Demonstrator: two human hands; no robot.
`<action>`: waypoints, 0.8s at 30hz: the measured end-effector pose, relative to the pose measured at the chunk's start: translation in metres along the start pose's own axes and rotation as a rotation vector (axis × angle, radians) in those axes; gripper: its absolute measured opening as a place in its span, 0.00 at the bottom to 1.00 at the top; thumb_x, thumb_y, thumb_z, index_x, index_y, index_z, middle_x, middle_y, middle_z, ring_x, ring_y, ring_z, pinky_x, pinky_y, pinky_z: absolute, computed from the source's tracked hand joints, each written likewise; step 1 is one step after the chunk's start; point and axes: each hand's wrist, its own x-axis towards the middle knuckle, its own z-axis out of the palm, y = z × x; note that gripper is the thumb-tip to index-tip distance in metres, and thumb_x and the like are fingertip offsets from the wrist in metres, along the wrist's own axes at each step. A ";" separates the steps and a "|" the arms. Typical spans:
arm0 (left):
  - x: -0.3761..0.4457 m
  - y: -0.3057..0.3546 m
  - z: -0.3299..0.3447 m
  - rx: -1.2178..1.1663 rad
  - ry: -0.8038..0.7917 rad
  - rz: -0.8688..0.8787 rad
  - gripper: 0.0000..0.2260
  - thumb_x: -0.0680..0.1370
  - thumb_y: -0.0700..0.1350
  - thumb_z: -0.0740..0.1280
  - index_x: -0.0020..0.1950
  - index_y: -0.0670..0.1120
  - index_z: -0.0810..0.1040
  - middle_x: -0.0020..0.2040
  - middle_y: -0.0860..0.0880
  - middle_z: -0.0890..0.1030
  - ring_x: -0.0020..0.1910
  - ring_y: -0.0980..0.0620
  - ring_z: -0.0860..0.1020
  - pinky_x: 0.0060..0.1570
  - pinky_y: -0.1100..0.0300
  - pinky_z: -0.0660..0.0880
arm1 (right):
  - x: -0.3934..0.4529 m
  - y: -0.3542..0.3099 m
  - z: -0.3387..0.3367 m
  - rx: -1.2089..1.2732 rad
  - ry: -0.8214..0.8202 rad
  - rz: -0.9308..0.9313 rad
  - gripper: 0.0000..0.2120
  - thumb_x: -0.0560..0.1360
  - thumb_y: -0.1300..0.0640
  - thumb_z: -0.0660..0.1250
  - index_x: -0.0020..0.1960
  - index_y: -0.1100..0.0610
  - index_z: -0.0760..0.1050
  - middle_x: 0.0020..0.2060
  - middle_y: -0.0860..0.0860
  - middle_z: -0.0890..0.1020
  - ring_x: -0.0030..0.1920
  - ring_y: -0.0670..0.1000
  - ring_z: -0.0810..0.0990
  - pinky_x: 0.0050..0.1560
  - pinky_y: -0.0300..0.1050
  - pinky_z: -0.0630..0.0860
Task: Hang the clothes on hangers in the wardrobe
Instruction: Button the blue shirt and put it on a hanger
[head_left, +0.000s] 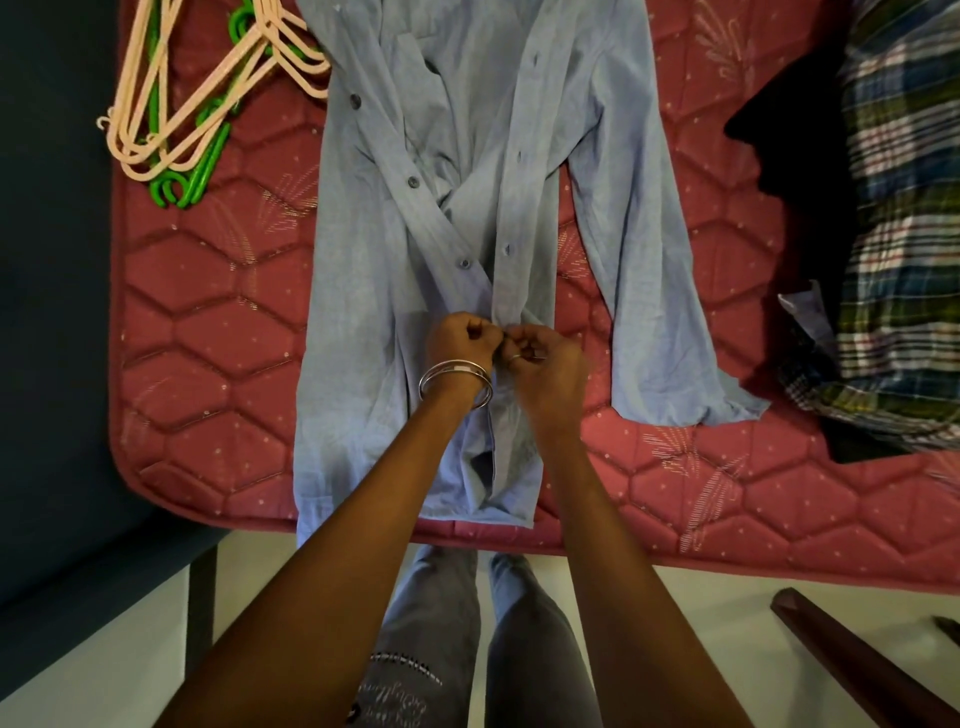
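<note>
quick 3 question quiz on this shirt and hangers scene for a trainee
1. True or false: the blue shirt is already on a hanger.
2. Where do the hangers lie: A) left of the shirt, B) on the floor, C) on the plaid cloth?
3. What do the left hand and right hand pinch?

Key: 1 false, it lies flat on the mattress. 2 A. 3 the shirt's front placket, near a button.

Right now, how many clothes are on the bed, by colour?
blue shirt: 1
checked garment: 1
black garment: 1
Total: 3
</note>
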 end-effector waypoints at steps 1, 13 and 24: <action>0.000 -0.001 -0.001 -0.036 0.013 0.006 0.05 0.74 0.36 0.69 0.38 0.44 0.78 0.37 0.42 0.81 0.40 0.42 0.81 0.46 0.48 0.80 | 0.000 -0.001 0.000 -0.001 -0.014 0.008 0.05 0.71 0.67 0.71 0.45 0.60 0.82 0.34 0.52 0.82 0.34 0.48 0.81 0.41 0.42 0.79; -0.001 0.007 -0.005 -0.218 -0.009 -0.032 0.15 0.72 0.32 0.70 0.57 0.41 0.76 0.34 0.49 0.78 0.33 0.53 0.78 0.41 0.58 0.80 | 0.008 -0.003 -0.009 0.012 -0.046 0.001 0.08 0.67 0.59 0.64 0.34 0.50 0.80 0.29 0.53 0.81 0.30 0.57 0.79 0.33 0.48 0.76; 0.006 0.002 -0.020 -0.181 -0.215 0.060 0.17 0.75 0.32 0.67 0.63 0.39 0.71 0.35 0.47 0.77 0.36 0.54 0.78 0.36 0.67 0.78 | 0.033 -0.011 -0.028 -0.228 -0.307 -0.119 0.03 0.72 0.60 0.72 0.40 0.57 0.82 0.30 0.54 0.83 0.32 0.53 0.83 0.38 0.51 0.81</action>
